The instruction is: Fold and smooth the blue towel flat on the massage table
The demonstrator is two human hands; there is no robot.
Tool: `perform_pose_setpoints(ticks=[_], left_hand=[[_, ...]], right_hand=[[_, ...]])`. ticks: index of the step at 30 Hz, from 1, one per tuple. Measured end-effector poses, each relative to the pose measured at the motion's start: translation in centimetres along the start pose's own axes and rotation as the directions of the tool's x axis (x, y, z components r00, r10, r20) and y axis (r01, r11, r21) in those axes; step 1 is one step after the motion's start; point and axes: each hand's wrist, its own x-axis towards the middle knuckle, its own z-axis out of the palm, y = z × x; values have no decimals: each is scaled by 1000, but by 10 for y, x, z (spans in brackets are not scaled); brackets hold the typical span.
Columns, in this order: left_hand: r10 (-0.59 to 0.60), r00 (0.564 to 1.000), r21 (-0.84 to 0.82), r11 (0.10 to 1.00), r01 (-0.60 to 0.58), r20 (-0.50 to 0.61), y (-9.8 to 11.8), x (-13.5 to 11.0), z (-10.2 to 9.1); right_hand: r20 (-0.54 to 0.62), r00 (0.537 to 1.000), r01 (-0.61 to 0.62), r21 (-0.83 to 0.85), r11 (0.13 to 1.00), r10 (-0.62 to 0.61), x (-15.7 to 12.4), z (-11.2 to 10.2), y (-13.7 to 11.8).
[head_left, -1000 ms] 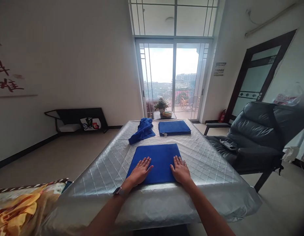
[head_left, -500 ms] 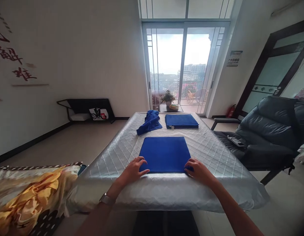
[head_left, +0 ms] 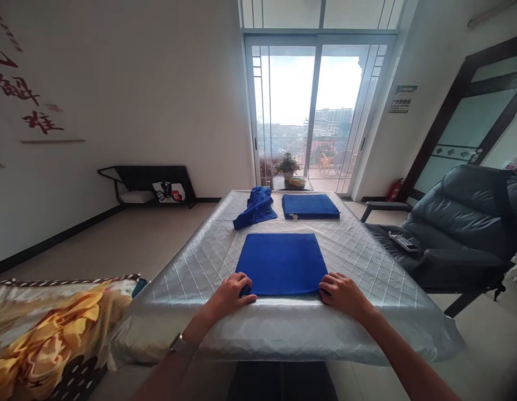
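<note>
A blue folded cloth [head_left: 281, 262] lies flat and square near the front of the silver quilted table cover [head_left: 191, 267]. My left hand [head_left: 233, 292] is at its near left corner, fingers curled over the edge and thumb along the front. At the near right corner, my right hand [head_left: 340, 292] has its fingers bent down onto the cloth; its thumb is mostly hidden. Farther back, a neat stack of folded blue cloths [head_left: 311, 205] with a white tag sits to the right. Left of that stack lies a crumpled blue cloth [head_left: 256, 209].
A dark recliner [head_left: 463, 223] with a corded device [head_left: 403, 241] on its seat stands right of the table. Yellow cloth [head_left: 62, 328] lies heaped at lower left. A potted plant [head_left: 287, 163] stands beyond the table before the glass door.
Both hands have shifted slightly at the near corners, and the right fingers have curled in closer. The cloth's front edge sits a little nearer me. The camera view has moved slightly.
</note>
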Motion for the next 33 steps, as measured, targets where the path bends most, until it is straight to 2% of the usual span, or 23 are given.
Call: perform_pose_setpoints(ticks=[6,12,16,22,26,29,33], left_hand=[[11,1000,65,998,-10,-18,-4,2,5],[87,996,150,985,-83,-17,-3,3,7],[103,995,180,979,-98,-18,0,0,7],[51,998,174,984,-45,-32,3,-2,7],[33,999,229,973,-24,-36,-2,-3,4],[60,992,257,966,-28,-115,-13,-9,3],[112,961,283,958,-38,-251,-27,-17,3]], right_hand=[[85,996,32,35,999,-35,-2,-8,4],[98,991,104,-85,991,-95,1,-10,0],[56,996,74,-57,996,-71,2,-8,0],[-91,991,-112,-138,984,100,16,-10,5],[-156,984,-108,-113,988,90,30,-19,12],[-168,986,-26,-54,998,17,32,-25,21],[-185,981,55,-1,999,-54,22,-26,31]])
